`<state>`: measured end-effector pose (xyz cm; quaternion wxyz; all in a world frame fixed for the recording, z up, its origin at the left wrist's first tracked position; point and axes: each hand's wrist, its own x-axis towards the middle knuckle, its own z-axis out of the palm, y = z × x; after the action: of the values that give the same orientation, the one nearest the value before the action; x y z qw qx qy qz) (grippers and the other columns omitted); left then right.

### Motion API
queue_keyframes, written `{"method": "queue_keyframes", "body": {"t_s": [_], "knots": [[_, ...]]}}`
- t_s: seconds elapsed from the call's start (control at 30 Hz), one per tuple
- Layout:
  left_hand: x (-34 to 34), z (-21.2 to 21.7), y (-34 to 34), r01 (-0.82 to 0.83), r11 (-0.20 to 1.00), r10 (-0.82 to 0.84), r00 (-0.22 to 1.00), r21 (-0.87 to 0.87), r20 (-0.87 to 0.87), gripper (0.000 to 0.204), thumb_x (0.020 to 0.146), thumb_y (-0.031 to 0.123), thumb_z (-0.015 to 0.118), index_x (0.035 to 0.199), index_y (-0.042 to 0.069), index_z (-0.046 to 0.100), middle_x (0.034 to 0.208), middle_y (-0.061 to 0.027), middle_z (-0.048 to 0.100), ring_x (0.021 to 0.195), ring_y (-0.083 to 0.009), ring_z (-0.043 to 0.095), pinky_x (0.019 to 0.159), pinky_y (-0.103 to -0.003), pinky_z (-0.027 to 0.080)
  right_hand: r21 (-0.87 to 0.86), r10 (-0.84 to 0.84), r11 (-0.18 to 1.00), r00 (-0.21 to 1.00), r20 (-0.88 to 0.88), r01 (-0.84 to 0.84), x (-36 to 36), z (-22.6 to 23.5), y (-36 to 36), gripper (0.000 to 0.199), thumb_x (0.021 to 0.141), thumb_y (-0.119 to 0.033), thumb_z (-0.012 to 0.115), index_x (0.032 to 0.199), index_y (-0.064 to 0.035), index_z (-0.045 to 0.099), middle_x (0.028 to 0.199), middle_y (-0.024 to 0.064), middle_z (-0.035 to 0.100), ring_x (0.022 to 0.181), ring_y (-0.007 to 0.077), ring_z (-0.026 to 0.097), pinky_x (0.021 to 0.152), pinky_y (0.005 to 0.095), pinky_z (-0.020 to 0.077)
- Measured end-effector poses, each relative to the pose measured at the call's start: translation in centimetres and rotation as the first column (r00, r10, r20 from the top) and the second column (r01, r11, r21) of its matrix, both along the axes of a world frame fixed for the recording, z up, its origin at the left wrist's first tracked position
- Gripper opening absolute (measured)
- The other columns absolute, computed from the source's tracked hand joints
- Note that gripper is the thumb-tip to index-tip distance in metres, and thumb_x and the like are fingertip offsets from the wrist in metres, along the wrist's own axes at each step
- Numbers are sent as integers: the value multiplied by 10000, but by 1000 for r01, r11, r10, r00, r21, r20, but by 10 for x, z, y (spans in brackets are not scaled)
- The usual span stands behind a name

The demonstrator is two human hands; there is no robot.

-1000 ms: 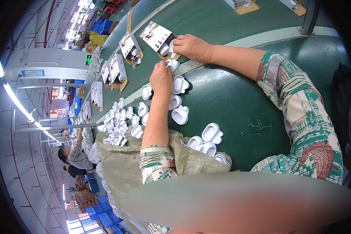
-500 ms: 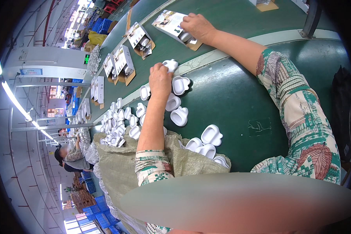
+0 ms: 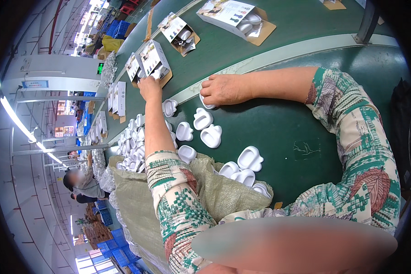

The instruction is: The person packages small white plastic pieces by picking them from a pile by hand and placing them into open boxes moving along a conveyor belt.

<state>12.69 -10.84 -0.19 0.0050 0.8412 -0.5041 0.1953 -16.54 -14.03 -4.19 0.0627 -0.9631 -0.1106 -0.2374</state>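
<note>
My left hand [image 3: 150, 89] is at the opening of a printed carton [image 3: 154, 55], its fingers closed at a white plastic piece [image 3: 159, 72] that shows in the mouth; the fingertips are partly hidden. My right hand [image 3: 227, 89] curls over a white dish-shaped piece [image 3: 208, 102] at the bench's far edge and covers most of it. Nearer me lie more of these shallow white pieces with a lobed end, among them one dish [image 3: 203, 118] and another [image 3: 211, 136]. To the left, many more are heaped in a pile [image 3: 131, 145] beside a woven sack [image 3: 141, 194].
Open cartons stand along the green conveyor [image 3: 278, 20], including a large carton [image 3: 235, 18] with white pieces inside and a smaller carton [image 3: 179, 33]. A metal post [image 3: 366, 25] rises at the upper right. Another person [image 3: 84, 182] is at the far left.
The cartons have shifted right along the conveyor. My left hand has gone left to a carton's mouth. My right hand has left the large carton and come down onto a white dish.
</note>
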Motion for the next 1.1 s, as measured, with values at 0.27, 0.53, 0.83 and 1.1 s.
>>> {"method": "queue_keyframes", "body": {"t_s": [0.27,0.53,0.83,1.1], "knots": [[-24,-24,-44,23,992,-7,991,-120,137,193,802,198,645,918,45,661,1044,-136,597,1032,-327,549,794,-430,497,-45,-193,979,974,121,200,0,-3,-20,103,790,-136,527,862,-90,584,915,67,557,975,213,535,771,342,444],[-63,-15,-43,-65,988,73,996,-137,54,198,798,241,650,825,46,637,930,-118,619,948,-319,581,777,-436,480,96,-542,839,805,242,536,-11,2,-72,121,779,-69,519,888,-90,568,895,95,563,809,267,637,673,378,513],[-46,-11,128,246,959,-260,962,-143,-89,252,741,142,688,965,43,628,1147,-204,567,1096,-372,512,918,-432,423,-19,-673,711,688,273,703,-28,8,-138,111,791,-72,529,889,-88,579,921,105,568,855,258,634,680,363,516],[-12,-53,204,40,983,-113,900,-177,-422,460,875,275,556,1232,-12,512,1299,-261,458,1240,-404,389,1058,-443,282,80,-799,576,539,268,814,-33,-5,-194,133,799,-67,515,911,-84,583,946,133,578,853,296,626,728,399,507]]}}
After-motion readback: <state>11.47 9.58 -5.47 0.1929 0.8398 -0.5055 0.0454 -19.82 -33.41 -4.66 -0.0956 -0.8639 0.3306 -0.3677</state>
